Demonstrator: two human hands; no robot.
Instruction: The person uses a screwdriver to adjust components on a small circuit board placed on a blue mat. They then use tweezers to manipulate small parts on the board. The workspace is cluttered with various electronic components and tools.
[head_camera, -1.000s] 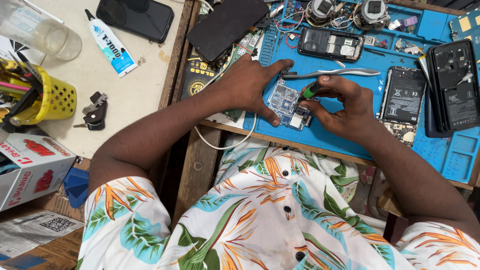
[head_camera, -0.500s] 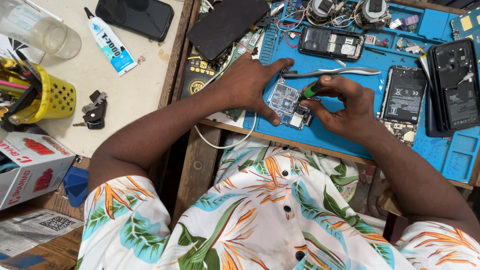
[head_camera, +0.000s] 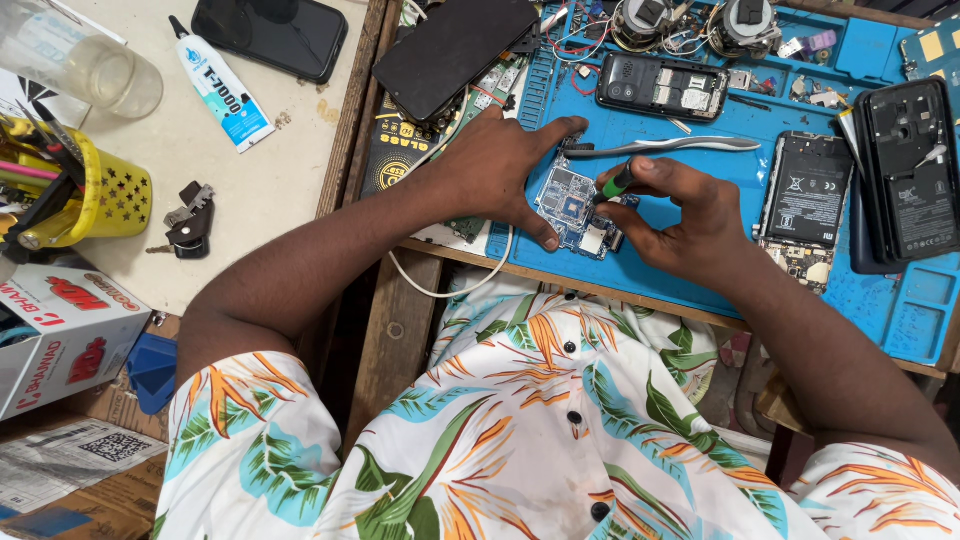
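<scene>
Here, circuit board (head_camera: 575, 212) between both hands — left hand (head_camera: 500, 172) spread flat, steadying it; right hand (head_camera: 680, 215) pinched round a green-handled screwdriver (head_camera: 614, 184).

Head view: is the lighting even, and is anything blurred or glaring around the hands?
Head view: even, soft light; circuit board sharp between left hand and right hand; mild sheen on the tweezers; frame edges slightly bowed.

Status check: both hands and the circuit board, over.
Left hand flat, fingers pinning small blue circuit board to blue work mat. Right hand, grip shut on green-handled screwdriver, tip at board. Silver tweezers lying just behind.
</scene>
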